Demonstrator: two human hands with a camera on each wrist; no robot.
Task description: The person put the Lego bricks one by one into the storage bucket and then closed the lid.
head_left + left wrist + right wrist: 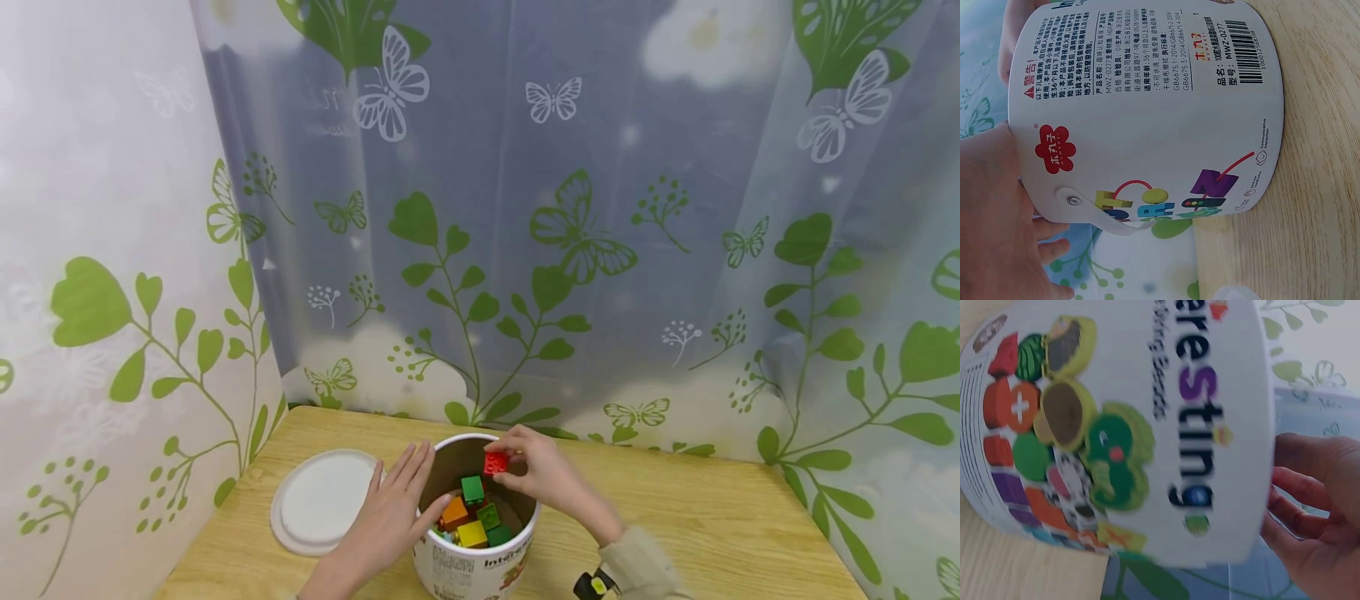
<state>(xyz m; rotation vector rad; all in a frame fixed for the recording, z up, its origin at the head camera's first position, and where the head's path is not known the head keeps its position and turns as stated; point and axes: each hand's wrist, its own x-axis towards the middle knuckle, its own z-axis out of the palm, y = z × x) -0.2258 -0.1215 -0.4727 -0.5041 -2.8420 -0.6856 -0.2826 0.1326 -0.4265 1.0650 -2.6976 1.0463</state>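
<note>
A round white bucket (480, 575) with printed sides stands on the table, its top uncovered. Inside lie several toy building bricks, among them a yellow brick (472, 534), an orange brick (454, 513) and a green brick (472, 489). My right hand (542, 471) pinches a red building brick (495, 463) between thumb and fingers at the bucket's far right inner side. On the left side of the rim rests my left hand (397, 504), fingers extended. In the right wrist view the bucket wall hides the brick and the fingertips.
A round white lid (326, 500) lies on the wooden table (645, 492) left of the bucket. Behind the table hangs a curtain (487, 208) printed with leaves and butterflies. A white strap handle (1107, 219) hangs at the bucket's side. The right wrist wears a black device (592, 585).
</note>
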